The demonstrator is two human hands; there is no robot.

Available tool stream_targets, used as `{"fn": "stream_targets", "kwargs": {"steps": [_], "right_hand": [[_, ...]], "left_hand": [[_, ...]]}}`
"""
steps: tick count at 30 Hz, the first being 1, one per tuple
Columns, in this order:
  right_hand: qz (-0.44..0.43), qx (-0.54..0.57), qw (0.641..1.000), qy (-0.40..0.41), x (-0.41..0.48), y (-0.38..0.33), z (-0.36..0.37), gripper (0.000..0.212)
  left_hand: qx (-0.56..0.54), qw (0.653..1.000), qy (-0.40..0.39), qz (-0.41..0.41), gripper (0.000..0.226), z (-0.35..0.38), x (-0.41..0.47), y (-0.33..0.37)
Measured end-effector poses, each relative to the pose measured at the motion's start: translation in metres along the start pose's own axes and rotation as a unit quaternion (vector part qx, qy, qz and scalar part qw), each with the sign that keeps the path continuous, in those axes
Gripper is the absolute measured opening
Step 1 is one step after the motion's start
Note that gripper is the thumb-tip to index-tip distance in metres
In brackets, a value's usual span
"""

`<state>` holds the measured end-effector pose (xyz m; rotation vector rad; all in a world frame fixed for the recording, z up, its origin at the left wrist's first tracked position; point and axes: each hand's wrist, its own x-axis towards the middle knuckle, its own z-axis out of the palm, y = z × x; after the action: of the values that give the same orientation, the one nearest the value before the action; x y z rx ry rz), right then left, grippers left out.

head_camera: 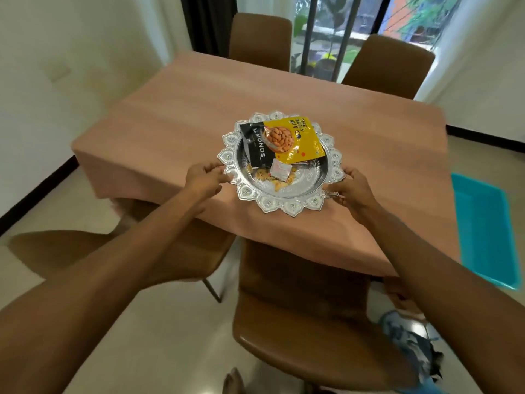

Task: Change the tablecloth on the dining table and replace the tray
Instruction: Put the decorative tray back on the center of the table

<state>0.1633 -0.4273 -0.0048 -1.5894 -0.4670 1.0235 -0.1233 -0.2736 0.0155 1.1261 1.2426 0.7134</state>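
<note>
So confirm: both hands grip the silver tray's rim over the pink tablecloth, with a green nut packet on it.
Wrong colour: the head view shows the nut packet is yellow, not green. The left hand and right hand do grip the silver tray by its rim over the pink tablecloth.

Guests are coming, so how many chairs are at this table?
4. A far left chair and far right chair by the window; a near chair below the tray; a near left chair partly behind the left arm. Others may be hidden.
</note>
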Motion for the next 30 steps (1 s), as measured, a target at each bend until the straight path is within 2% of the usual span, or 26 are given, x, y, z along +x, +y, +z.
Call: {"fn": "stream_targets", "kwargs": {"steps": [4, 12, 22, 30], "right_hand": [[0.002, -0.008, 1.000, 0.015, 0.020, -0.007, 0.041, 0.058], [-0.008, 0.003, 1.000, 0.012, 0.087, -0.030, 0.069, 0.060], [-0.006, 0.046, 0.996, 0.080, 0.155, -0.037, 0.060, 0.063], [-0.016, 0.084, 0.986, 0.147, 0.223, -0.068, 0.070, 0.060]], "left_hand": [[-0.006, 1.000, 0.005, -0.008, 0.032, -0.028, 0.034, 0.007], [-0.013, 0.999, 0.031, -0.035, 0.030, -0.026, 0.096, 0.021], [0.032, 0.998, -0.017, -0.045, 0.034, 0.014, 0.186, 0.059], [0.021, 0.996, -0.075, -0.051, 0.037, 0.048, 0.286, 0.098]]}}
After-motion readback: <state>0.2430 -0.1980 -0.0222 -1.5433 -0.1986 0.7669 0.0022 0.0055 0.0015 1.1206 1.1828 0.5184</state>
